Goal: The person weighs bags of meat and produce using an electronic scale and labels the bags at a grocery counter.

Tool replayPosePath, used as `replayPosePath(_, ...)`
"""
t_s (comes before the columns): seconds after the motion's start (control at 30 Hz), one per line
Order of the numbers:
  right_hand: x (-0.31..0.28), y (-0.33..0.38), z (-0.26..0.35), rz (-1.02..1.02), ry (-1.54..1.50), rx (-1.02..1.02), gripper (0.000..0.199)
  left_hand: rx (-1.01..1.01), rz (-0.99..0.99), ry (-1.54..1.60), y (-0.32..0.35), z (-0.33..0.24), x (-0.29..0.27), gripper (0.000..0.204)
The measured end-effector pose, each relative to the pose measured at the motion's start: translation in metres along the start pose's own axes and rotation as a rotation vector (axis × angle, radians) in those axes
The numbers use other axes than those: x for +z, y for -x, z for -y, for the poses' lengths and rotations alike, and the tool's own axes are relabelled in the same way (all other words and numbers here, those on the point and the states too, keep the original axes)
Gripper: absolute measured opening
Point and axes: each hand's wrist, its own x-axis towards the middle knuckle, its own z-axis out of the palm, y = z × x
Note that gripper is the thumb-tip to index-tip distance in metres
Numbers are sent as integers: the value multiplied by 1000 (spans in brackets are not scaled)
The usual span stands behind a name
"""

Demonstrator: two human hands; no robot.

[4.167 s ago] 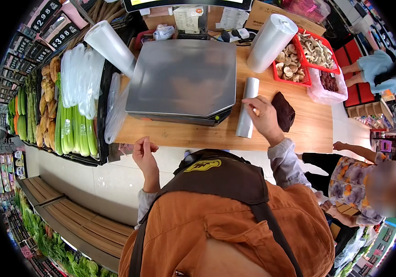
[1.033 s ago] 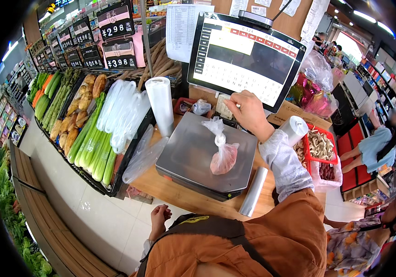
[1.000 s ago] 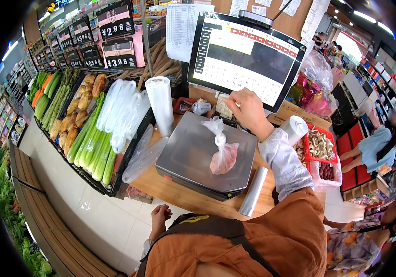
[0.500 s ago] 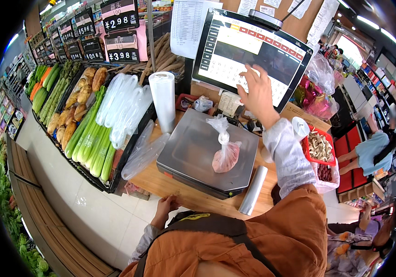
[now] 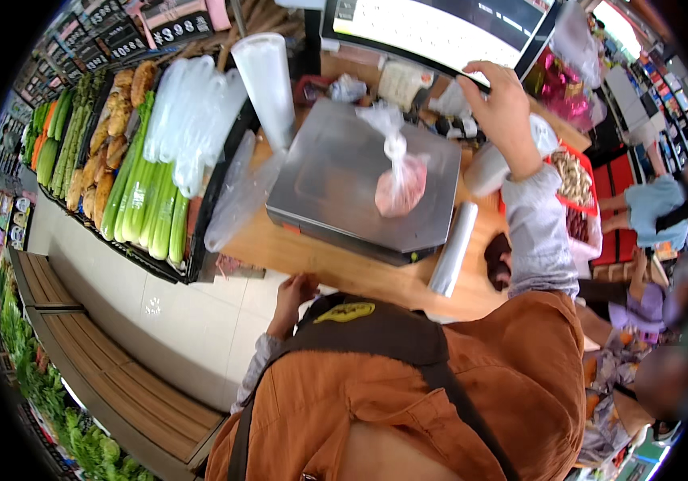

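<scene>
My right hand (image 5: 500, 112) hovers at the lower edge of the touchscreen (image 5: 440, 24), holding nothing, thumb and fingers apart. Low on the left, my left hand (image 5: 292, 301) is beside the front edge of the wooden counter (image 5: 336, 268). Its fingers look curled together; whether anything is in them is hidden. Between my arms, a flat grey weighing scale (image 5: 320, 176) stands on the counter. A knotted clear plastic bag with something pinkish inside (image 5: 401, 184) lies on its plate, touched by neither hand.
Rolls of plastic bags stand (image 5: 268, 88) and lie (image 5: 453, 248) beside the scale. Left of it is a crate with celery (image 5: 147, 208), clear bags (image 5: 195, 112) and other vegetables. Mushrooms (image 5: 572, 180) fill a red basket at right, with people (image 5: 652, 212) beyond.
My right hand has come away from the middle of the touchscreen down to its lower edge. The view has tipped downward, so the screen sits higher. The bag stays on the scale.
</scene>
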Motion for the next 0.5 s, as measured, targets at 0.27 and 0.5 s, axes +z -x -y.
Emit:
replayPosePath(0.27, -41, 227, -26, 475, -465, 948, 15, -130, 39, -76, 1, 0, 1, 24)
replayPosePath(0.5, -27, 300, 48, 550, -361, 881, 19, -224, 116, -215, -3, -9, 2, 27)
